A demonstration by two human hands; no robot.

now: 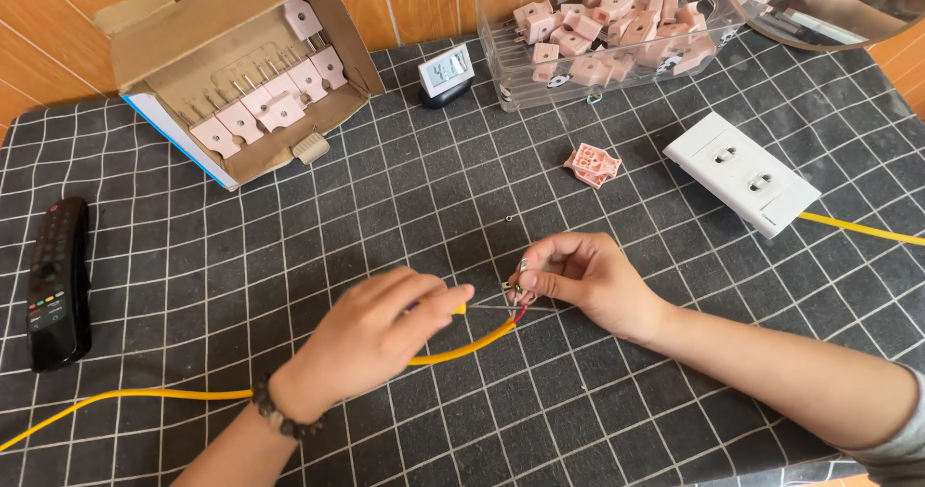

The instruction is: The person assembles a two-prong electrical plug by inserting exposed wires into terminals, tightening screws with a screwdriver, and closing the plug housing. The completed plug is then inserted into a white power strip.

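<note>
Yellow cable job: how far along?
Done: one white double socket already has a yellow lead attached. In hand: right hand pinches a small part at the stripped end of the yellow cable; left hand works a thin tool on it. Left: many pink parts fill the clear bin and cardboard box.

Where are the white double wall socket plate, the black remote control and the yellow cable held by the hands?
White double wall socket plate (740, 172): head view, flat face between its two outlets.
Black remote control (59, 285): head view, middle of its body.
Yellow cable (462, 351): head view, curved stretch between both hands.
</note>
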